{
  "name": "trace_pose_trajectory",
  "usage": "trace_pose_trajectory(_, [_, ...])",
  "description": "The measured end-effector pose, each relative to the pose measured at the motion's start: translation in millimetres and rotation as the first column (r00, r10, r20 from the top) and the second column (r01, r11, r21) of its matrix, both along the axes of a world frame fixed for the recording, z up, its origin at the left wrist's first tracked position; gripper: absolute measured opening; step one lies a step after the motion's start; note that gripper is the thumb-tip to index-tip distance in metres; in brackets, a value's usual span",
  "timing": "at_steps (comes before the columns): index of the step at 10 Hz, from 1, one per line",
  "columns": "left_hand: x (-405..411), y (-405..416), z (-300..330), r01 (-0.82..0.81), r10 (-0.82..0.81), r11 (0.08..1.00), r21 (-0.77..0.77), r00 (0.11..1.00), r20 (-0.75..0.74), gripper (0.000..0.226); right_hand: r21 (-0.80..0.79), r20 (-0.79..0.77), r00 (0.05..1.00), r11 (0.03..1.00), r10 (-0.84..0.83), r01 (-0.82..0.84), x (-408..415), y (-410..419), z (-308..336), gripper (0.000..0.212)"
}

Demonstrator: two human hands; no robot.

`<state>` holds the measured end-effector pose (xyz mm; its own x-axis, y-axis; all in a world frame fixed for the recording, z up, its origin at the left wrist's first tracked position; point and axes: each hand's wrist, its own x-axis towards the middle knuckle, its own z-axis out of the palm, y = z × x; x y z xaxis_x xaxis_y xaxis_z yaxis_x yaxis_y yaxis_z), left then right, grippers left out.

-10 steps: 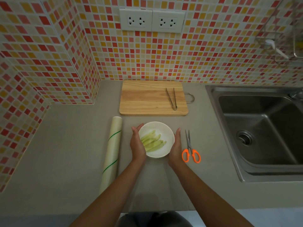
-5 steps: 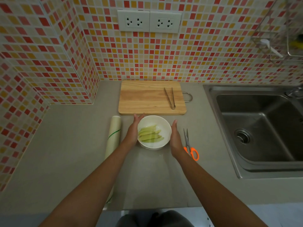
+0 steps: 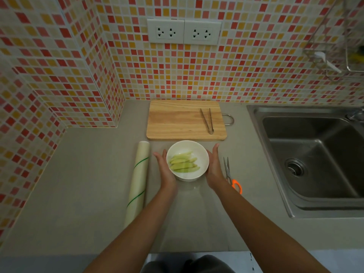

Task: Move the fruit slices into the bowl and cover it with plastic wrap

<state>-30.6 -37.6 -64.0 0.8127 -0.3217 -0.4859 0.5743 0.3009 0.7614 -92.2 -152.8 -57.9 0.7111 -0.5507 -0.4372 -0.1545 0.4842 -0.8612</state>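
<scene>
A white bowl (image 3: 187, 146) stands on the grey counter just in front of the wooden cutting board (image 3: 177, 120). Several pale green fruit slices (image 3: 184, 163) lie inside it. My left hand (image 3: 164, 167) lies flat against the bowl's left side with straight fingers. My right hand (image 3: 214, 167) does the same on the right side. A sheet of clear wrap seems to lie over the bowl and the counter around it; I cannot tell for sure. The plastic wrap roll (image 3: 137, 179) lies lengthwise to the left of my left hand.
Metal tongs (image 3: 207, 121) rest on the board's right part. Orange-handled scissors (image 3: 231, 176) lie just right of my right hand. A steel sink (image 3: 311, 158) fills the right side. Tiled walls close off the back and left.
The bowl has been pushed away from me toward the cutting board, with both hands staying at its sides. My fingers now lie straighter along the bowl.
</scene>
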Motion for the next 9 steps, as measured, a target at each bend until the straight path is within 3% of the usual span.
trace_pose_trajectory(3, [12, 4, -2, 0.162, -0.172, 0.984, 0.075, 0.974, 0.148, 0.076, -0.018, 0.005, 1.0, 1.0, 0.018, -0.018, -4, -1, -4, 0.08])
trace_pose_trajectory(6, [26, 15, 8, 0.223, -0.236, 0.959, 0.173, 0.97, 0.059, 0.086, -0.086, -0.022, 0.999, 0.995, -0.043, 0.041, -2, -11, 3, 0.084])
trace_pose_trajectory(9, [16, 19, 7, 0.276, -0.299, 0.939, 0.205, 0.95, 0.091, 0.088, -0.055, -0.034, 0.998, 0.997, 0.045, -0.047, -11, -4, 3, 0.084])
